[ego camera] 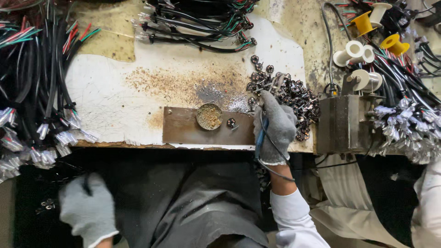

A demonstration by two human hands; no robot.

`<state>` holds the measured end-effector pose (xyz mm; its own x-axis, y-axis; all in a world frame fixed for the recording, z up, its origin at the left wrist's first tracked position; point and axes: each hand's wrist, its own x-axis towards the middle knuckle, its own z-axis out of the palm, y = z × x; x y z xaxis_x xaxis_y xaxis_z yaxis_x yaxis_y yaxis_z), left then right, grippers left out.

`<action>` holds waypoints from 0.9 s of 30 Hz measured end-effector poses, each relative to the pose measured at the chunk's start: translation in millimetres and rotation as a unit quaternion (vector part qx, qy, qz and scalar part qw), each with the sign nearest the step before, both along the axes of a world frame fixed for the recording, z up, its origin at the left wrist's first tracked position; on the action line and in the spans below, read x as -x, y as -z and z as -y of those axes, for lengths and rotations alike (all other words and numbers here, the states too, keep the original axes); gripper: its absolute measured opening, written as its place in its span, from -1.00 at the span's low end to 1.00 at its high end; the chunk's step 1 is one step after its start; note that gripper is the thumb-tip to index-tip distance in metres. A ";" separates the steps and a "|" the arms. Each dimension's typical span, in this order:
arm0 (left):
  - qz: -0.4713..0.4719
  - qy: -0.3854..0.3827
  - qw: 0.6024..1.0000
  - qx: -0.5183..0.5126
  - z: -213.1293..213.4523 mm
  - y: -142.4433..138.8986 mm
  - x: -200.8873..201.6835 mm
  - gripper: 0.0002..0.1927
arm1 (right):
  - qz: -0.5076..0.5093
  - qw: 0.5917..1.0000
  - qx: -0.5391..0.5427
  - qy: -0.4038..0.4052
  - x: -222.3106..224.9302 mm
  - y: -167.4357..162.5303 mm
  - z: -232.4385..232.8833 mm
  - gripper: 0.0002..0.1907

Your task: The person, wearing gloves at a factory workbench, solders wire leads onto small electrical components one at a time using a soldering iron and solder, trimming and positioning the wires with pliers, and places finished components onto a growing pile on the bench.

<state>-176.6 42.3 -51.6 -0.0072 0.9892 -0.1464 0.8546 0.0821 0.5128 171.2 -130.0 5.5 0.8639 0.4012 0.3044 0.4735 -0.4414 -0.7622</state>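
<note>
Gloves cover both my hands: my right hand (274,128) is clamped around a blue-handled soldering iron (261,138) at the worktop (115,96) edge, beside a pile of small metal parts (289,94); my left hand (87,209) hangs below, pinching a dark cable end (86,183).

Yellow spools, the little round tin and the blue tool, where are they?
Yellow spools (363,22): head view, on one spool's barrel.
Round tin (209,116): head view, on its crumbly filling.
Blue tool (261,137): head view, on its handle below the right hand (275,128).

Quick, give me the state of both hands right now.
Left hand: closed around something small and dark, low by the lap.
Right hand: closed on a blue-handled tool.
</note>
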 end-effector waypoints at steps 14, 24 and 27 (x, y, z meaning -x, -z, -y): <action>0.180 0.750 0.633 -0.067 152.6 46.9 -197.4 -0.83 | 0.258 0.945 0.187 -0.078 -15.4 1.5 -6.6 -0.49; 0.059 0.846 0.524 0.086 178.4 49.7 -195.4 -0.85 | -0.084 0.982 -0.023 -0.167 1.8 -47.4 8.8 -0.48; 0.119 0.832 0.539 0.054 167.3 3.2 -177.7 -0.83 | -0.105 0.942 -0.246 -0.201 -9.7 -53.1 -13.4 -0.67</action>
